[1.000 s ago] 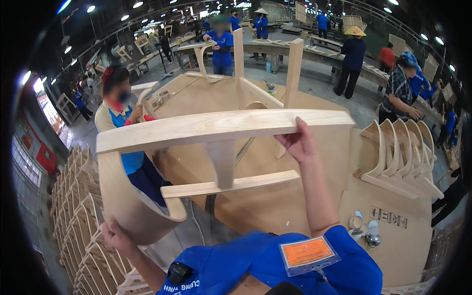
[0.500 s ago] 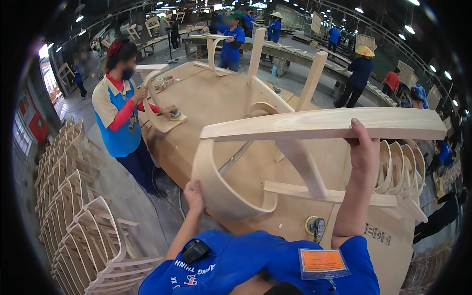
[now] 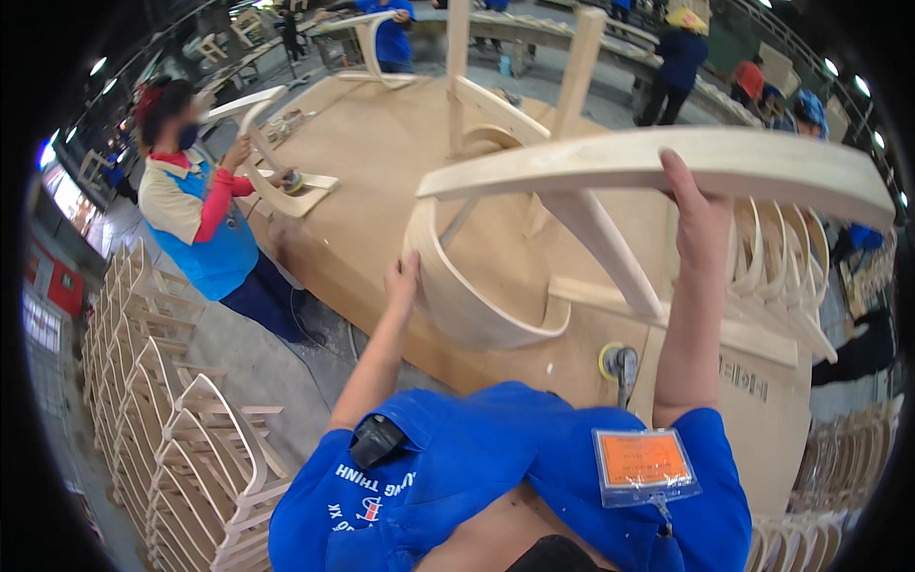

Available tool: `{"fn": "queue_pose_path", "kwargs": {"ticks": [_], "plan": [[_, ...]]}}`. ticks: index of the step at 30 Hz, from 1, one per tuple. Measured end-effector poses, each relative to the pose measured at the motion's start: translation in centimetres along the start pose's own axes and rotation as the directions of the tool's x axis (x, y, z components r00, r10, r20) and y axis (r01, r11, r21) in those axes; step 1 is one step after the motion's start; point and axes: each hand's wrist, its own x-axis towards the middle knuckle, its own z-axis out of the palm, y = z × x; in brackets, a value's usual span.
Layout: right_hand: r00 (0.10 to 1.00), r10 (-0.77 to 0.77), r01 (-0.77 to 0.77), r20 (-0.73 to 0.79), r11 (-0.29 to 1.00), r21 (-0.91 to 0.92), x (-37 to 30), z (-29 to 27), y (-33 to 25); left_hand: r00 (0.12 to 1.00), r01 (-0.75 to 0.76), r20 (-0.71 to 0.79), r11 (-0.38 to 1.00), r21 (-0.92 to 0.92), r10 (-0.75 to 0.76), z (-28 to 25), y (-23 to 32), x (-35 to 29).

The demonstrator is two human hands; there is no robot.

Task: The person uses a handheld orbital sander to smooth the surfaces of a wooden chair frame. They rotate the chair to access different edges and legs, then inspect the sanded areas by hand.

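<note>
A pale, unfinished wooden chair frame [image 3: 562,164] is held up in front of me, tilted over the table. My right hand [image 3: 696,205] wraps round its long upper bar, with the thumb lying on the bar's near face. At the other end, my left hand [image 3: 404,278] grips the outer edge of the curved bent-wood band [image 3: 462,296]. A slanting leg [image 3: 605,250] and a lower bar [image 3: 667,322] belong to the same frame or lie close behind it; I cannot tell for the bar. A yellow-rimmed hand sander [image 3: 620,364] rests on the table below the frame.
The large brown-covered table [image 3: 362,181] carries another upright chair frame [image 3: 572,81] and several nested curved frames [image 3: 777,253] at right. A co-worker [image 3: 205,219] sands a chair part [image 3: 286,200] across at left. Stacked chair frames [image 3: 176,448] crowd the floor at left.
My view has tipped downward, so the scene sits higher. The chair frame, still in both hands, has shifted slightly to the right.
</note>
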Motion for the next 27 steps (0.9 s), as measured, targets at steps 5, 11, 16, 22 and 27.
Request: {"fn": "queue_pose_path", "kwargs": {"ticks": [5, 11, 16, 22, 27], "plan": [[0.983, -0.093, 0.083, 0.155, 0.994, 0.071, 1.4, 0.6, 1.3, 0.881, -0.469, 0.177, 0.762, 0.447, 0.438, 4.1, 12.2, -0.1], [0.837, -0.289, 0.387, 0.465, 0.913, -0.129, 0.7, 2.3, 5.0, 0.134, -0.92, 0.43, 0.274, -0.281, 0.893, 11.8, 29.9, -4.4], [0.716, 0.158, -0.052, 0.68, 0.983, -0.174, -7.7, -6.5, 13.7, 0.333, -0.916, 0.251, 0.375, -0.142, 0.909, 15.5, 35.1, -5.5], [0.515, 0.786, -0.538, 0.34, 0.606, -0.586, -19.5, -21.9, 24.6, 0.473, -0.881, 0.246, 0.463, 0.1, 0.846, 12.2, 34.9, -2.4], [0.537, 0.836, -0.763, 0.116, 0.54, -0.356, -21.7, -29.0, 27.4, 0.537, -0.84, 0.114, 0.543, -0.025, 0.836, 11.8, 34.1, -2.1]]}}
